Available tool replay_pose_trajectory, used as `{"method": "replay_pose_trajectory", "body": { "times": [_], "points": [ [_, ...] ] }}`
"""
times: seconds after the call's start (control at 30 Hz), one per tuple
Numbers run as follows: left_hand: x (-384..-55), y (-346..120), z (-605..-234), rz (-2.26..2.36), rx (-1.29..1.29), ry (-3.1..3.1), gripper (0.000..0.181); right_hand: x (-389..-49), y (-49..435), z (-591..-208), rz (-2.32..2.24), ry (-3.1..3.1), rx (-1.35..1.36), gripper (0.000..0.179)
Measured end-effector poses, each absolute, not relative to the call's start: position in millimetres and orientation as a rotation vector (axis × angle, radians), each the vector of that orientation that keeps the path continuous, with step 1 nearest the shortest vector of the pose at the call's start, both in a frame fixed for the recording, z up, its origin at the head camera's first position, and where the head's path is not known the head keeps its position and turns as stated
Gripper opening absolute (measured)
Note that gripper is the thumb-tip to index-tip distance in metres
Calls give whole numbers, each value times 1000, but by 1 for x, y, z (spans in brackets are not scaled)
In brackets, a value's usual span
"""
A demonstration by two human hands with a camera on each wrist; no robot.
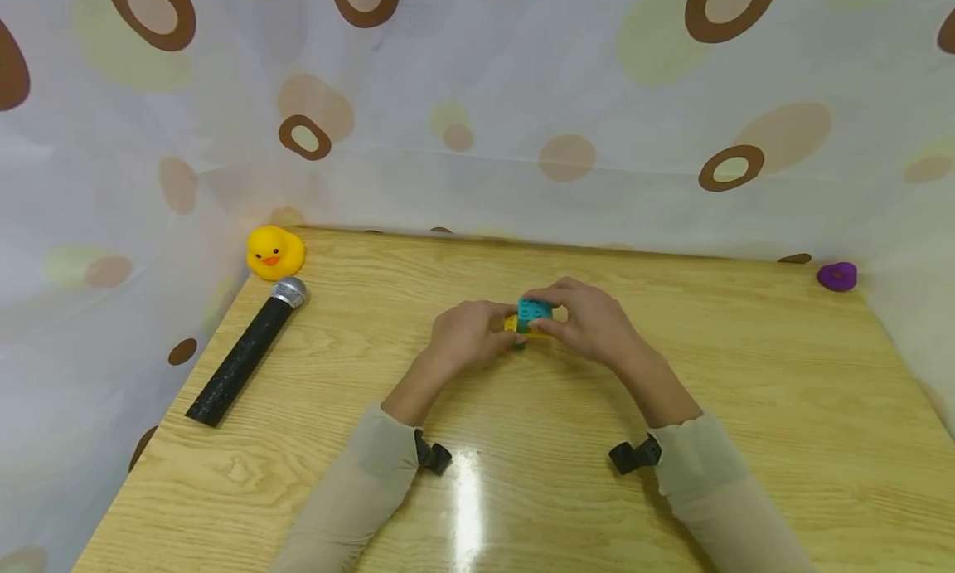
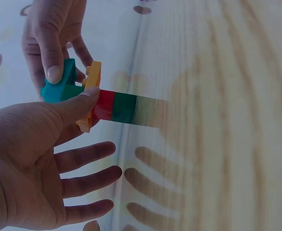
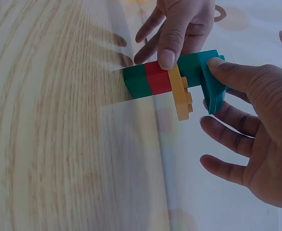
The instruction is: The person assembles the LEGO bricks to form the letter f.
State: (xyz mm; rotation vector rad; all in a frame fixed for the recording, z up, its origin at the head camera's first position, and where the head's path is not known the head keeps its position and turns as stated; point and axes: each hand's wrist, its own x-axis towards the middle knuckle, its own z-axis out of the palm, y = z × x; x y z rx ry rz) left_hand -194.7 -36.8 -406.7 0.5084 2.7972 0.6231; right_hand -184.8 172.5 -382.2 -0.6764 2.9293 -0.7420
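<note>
A small tower of toy building blocks stands upright on the table at the middle. From the bottom up, in the right wrist view, it has a green block (image 3: 137,81), a red block (image 3: 158,78), an orange plate (image 3: 181,98) jutting out sideways, another green block (image 3: 189,69) and a teal block (image 1: 534,308) with an angled underside. My left hand (image 1: 464,334) pinches the tower at the orange plate and red block, its other fingers spread. The teal block on top is between the thumb and fingers of my right hand (image 1: 593,320).
On the left of the wooden table (image 1: 373,283) lies a black microphone (image 1: 246,353) with a silver head. Behind it sits a yellow rubber duck (image 1: 275,253). A purple ring-shaped thing (image 1: 837,276) is at the far right corner. A patterned curtain (image 1: 507,100) borders the back.
</note>
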Motion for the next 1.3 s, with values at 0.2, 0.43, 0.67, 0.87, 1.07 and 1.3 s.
{"method": "replay_pose_trajectory", "body": {
  "times": [0.2,0.43,0.67,0.87,1.07,1.3],
  "points": [
    [-197,-35,-409,606,530,2802,57,-185,176,-388,-885,2892,-664,42],
    [-194,-34,-407,615,505,2796,57,-181,175,-391,-988,2855,-678,42],
    [-191,-35,-405,674,498,2785,56,-181,177,-398,-1067,2816,-695,45],
    [-192,-34,-405,777,547,2762,56,-185,181,-401,-1036,2825,-759,47],
    [-195,-35,-407,1119,590,2646,68,-190,186,-393,-1078,2826,-743,49],
    [-204,-29,-402,1571,498,2295,67,-192,199,-384,-1320,2725,-492,55]
  ]
}}
